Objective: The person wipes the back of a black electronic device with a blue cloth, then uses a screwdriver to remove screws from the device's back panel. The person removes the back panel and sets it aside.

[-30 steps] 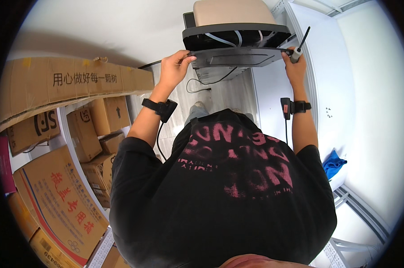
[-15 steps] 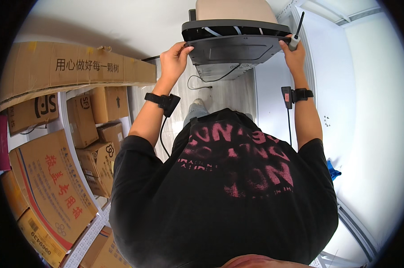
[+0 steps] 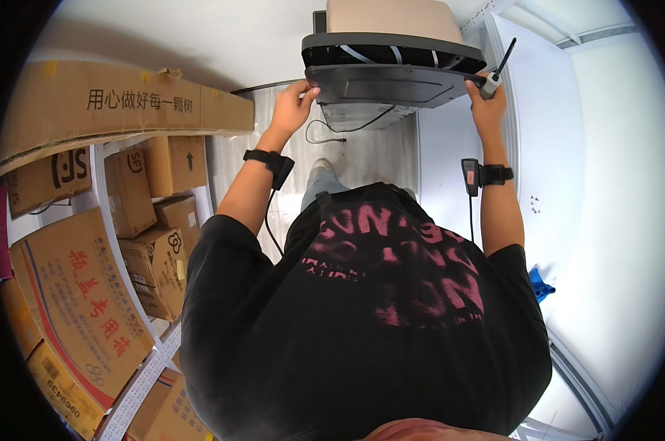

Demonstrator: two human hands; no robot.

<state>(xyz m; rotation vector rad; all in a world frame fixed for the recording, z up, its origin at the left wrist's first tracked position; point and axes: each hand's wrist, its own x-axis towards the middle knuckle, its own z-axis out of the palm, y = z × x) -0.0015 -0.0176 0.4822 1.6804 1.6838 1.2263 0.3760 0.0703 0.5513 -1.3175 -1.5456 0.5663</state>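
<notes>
The left hand (image 3: 292, 109) grips the left edge of a dark flat device (image 3: 391, 73) held up at the far side of the scene, fingers curled round its rim; the right hand (image 3: 485, 103) grips its right edge, closed also on a slim tool (image 3: 496, 70) that sticks up past the corner; a cable (image 3: 340, 131) hangs beneath the device; stacked cardboard boxes (image 3: 126, 198) fill the shelving on the left; a white wall (image 3: 604, 184) stands on the right.
</notes>
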